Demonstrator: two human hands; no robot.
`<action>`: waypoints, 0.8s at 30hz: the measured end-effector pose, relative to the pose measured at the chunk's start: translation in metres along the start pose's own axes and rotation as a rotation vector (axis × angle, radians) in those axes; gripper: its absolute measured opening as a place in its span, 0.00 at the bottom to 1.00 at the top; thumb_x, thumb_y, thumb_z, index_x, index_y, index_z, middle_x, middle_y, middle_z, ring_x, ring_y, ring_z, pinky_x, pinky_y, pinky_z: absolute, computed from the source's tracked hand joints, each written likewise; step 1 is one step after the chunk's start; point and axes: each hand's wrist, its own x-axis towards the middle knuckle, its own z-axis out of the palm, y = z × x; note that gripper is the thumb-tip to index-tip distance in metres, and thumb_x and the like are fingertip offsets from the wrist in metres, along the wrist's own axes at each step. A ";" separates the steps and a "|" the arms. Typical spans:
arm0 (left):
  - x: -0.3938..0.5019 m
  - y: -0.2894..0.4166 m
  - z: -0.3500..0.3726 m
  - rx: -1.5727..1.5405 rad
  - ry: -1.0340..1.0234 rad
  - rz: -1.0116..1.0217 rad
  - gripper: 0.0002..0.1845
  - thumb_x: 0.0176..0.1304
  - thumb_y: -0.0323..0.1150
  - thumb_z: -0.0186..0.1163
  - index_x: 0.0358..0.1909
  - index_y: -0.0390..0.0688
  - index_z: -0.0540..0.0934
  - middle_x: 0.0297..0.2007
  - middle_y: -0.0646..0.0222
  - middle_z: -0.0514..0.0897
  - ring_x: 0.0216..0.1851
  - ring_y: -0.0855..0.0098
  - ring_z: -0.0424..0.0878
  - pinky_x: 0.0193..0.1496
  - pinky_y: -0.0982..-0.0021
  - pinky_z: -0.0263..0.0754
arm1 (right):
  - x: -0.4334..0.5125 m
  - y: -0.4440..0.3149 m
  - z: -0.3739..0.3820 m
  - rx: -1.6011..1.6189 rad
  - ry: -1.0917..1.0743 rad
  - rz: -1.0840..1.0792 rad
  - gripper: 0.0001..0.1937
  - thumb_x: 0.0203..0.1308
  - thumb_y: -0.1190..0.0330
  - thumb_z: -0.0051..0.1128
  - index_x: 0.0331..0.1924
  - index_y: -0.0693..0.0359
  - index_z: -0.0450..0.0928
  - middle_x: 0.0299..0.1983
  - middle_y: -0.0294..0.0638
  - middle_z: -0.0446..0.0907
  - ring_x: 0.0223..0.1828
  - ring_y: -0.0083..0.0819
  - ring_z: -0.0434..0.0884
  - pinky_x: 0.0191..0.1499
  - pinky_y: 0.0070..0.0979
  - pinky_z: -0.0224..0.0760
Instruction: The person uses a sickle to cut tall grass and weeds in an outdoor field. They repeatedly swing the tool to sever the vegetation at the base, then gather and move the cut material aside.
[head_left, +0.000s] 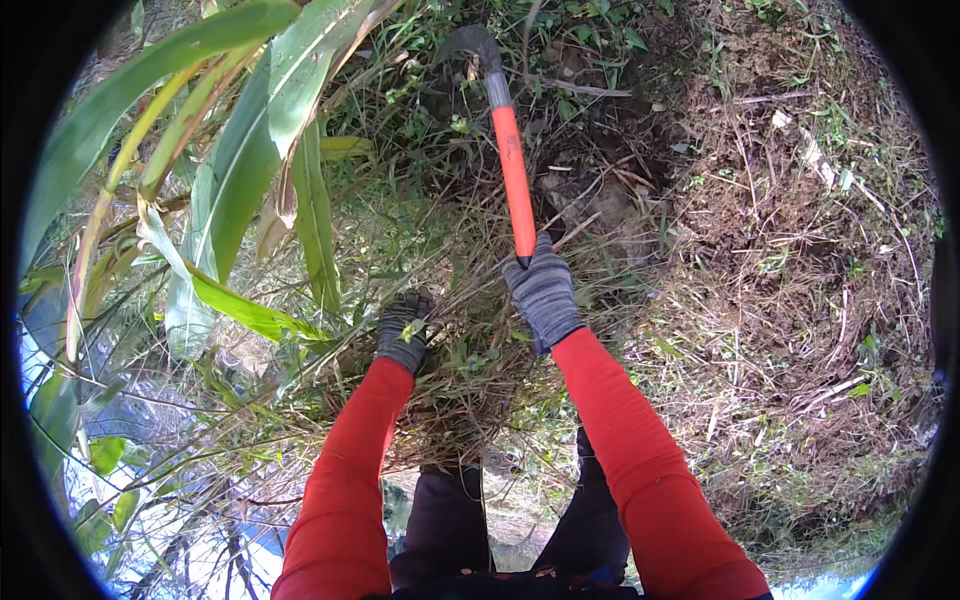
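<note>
My right hand (546, 294), in a grey striped knit glove, is at the butt end of a sickle (512, 172). Its orange handle points away from me, and the dark curved blade (469, 43) lies at the far end, hooking left over low weeds. Between my two hands is a loose heap of cut grass and dry stems (472, 360), reaching back toward my legs. At the heap's left side, my left hand (403, 330) wears the same kind of glove and has its fingers curled into the grass. Stems partly hide those fingers.
Broad green leaves of a tall maize-like plant (240, 172) hang close on the left. Bare brown soil with dry litter (795, 225) stretches along the right. My dark trouser legs (442, 525) stand behind the heap. Thin twigs (232, 551) cross the lower left.
</note>
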 end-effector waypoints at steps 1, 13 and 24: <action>0.007 -0.002 -0.009 -0.184 0.110 0.001 0.23 0.64 0.39 0.43 0.61 0.46 0.67 0.52 0.51 0.75 0.52 0.54 0.73 0.56 0.55 0.64 | 0.019 -0.008 0.011 0.146 0.038 -0.105 0.19 0.51 0.61 0.58 0.41 0.67 0.69 0.18 0.47 0.75 0.19 0.45 0.77 0.23 0.37 0.70; 0.139 -0.091 -0.050 0.169 -0.363 -0.343 0.59 0.40 0.54 0.68 0.70 0.47 0.46 0.62 0.50 0.65 0.63 0.52 0.64 0.67 0.58 0.53 | 0.008 0.027 0.033 -0.291 -0.505 -0.048 0.20 0.52 0.61 0.54 0.46 0.65 0.67 0.23 0.51 0.77 0.26 0.48 0.78 0.30 0.42 0.72; 0.078 -0.055 -0.007 -0.132 -0.147 -0.248 0.27 0.64 0.45 0.46 0.65 0.53 0.61 0.59 0.56 0.69 0.58 0.54 0.68 0.61 0.57 0.59 | -0.030 0.065 0.005 -0.251 -0.383 0.139 0.17 0.52 0.59 0.57 0.39 0.62 0.69 0.23 0.48 0.76 0.24 0.49 0.77 0.28 0.42 0.70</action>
